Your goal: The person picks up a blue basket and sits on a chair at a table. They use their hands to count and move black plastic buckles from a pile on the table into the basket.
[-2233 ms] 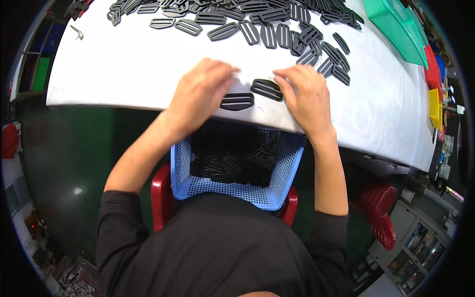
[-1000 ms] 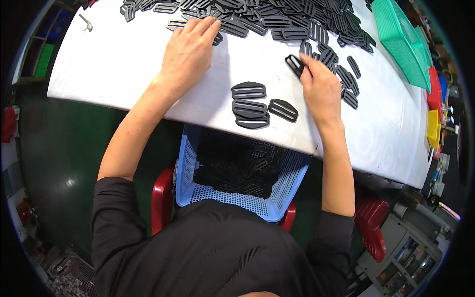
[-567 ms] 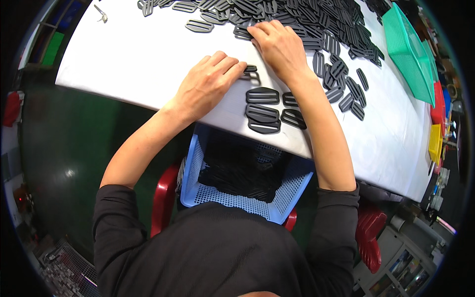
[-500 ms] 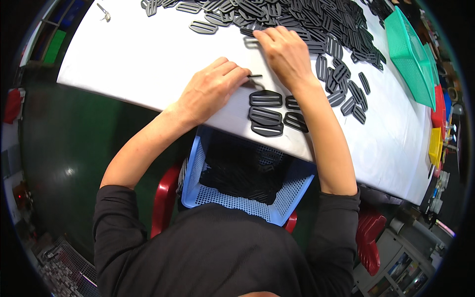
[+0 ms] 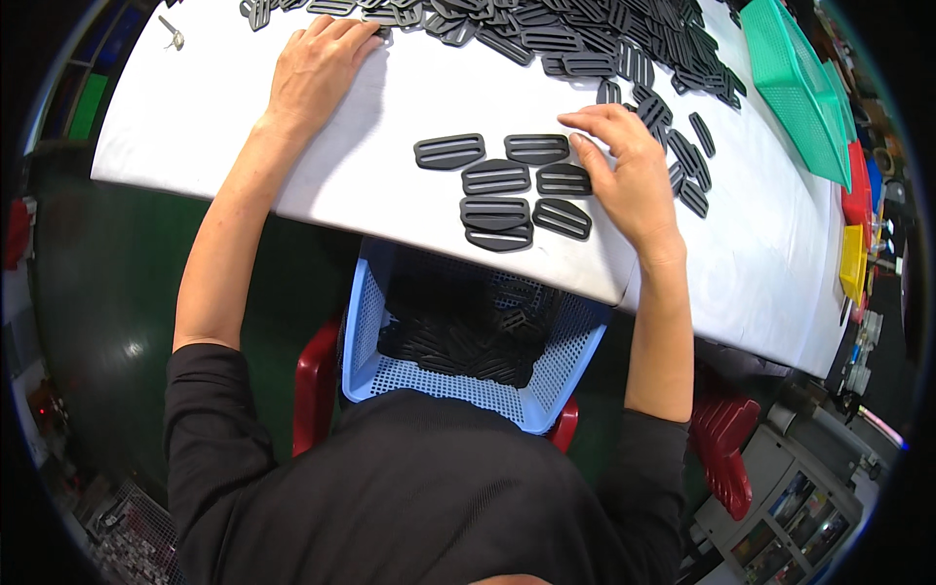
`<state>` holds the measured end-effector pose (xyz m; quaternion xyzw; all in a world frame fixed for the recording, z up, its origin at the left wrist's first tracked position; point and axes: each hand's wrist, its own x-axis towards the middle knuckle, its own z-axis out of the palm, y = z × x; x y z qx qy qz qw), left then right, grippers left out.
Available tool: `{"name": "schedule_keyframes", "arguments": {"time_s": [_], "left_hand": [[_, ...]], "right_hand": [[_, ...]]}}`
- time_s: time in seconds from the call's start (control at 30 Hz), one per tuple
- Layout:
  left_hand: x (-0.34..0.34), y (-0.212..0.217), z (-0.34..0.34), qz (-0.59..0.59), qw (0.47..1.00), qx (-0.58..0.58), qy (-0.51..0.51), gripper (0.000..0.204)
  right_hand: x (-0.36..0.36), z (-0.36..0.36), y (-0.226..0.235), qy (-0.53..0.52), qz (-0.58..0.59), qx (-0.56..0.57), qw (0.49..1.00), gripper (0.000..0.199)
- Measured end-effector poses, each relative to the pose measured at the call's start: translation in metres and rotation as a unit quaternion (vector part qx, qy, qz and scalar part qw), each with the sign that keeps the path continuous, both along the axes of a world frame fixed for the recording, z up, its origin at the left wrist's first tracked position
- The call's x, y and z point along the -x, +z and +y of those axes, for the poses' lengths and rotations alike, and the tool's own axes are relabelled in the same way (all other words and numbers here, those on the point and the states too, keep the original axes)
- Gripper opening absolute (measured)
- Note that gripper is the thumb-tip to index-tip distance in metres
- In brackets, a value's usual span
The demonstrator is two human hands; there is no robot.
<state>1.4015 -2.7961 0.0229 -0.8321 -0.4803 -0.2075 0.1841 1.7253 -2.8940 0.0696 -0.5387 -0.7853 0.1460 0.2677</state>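
Black plastic slider buckles, flat with long slots, lie in a large pile (image 5: 585,39) along the far side of the white table (image 5: 244,156). My left hand (image 5: 317,73) is at the pile's left part, its fingers bent and close together, the tips on a black buckle (image 5: 383,33) that they partly hide. Lower on the table, several buckles form two rough columns; a buckle (image 5: 449,151) sits at their upper left. My right hand (image 5: 629,171) hovers by the right column, thumb and forefinger apart, nothing between them. Nearest to it are an upper buckle (image 5: 536,148) and one beneath (image 5: 564,179).
A blue perforated basket (image 5: 366,331) holding black buckles stands below the table's near edge. Loose buckles (image 5: 689,161) lie right of my right hand. Green baskets (image 5: 795,93) and a yellow bin (image 5: 853,263) line the right side. A small metal piece (image 5: 174,34) rests far left.
My left hand has moved left and away to the pile. My right hand has come back from the pile toward the columns and opened. More buckles now lie at the top of the columns.
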Motion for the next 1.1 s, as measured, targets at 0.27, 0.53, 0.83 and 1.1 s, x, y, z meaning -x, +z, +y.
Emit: {"name": "schedule_keyframes", "arguments": {"time_s": [0.27,0.53,0.83,1.1], "left_hand": [[-0.051,0.009,-0.056,-0.221,0.957,0.162,-0.092,0.016],[-0.101,0.013,-0.121,-0.272,0.927,0.232,-0.115,0.021],[-0.119,0.026,-0.178,-0.332,0.866,0.335,-0.165,0.016],[-0.216,0.036,-0.047,-0.268,0.910,0.197,-0.249,0.023]], "right_hand": [[0.013,-0.019,-0.025,-0.004,-0.028,-0.093,0.995,0.038],[0.022,-0.057,-0.036,-0.038,0.061,-0.092,0.993,0.033],[0.020,-0.126,-0.031,-0.023,0.151,-0.006,0.988,0.025],[-0.025,-0.047,-0.010,-0.259,-0.028,-0.093,0.961,0.034]]}}
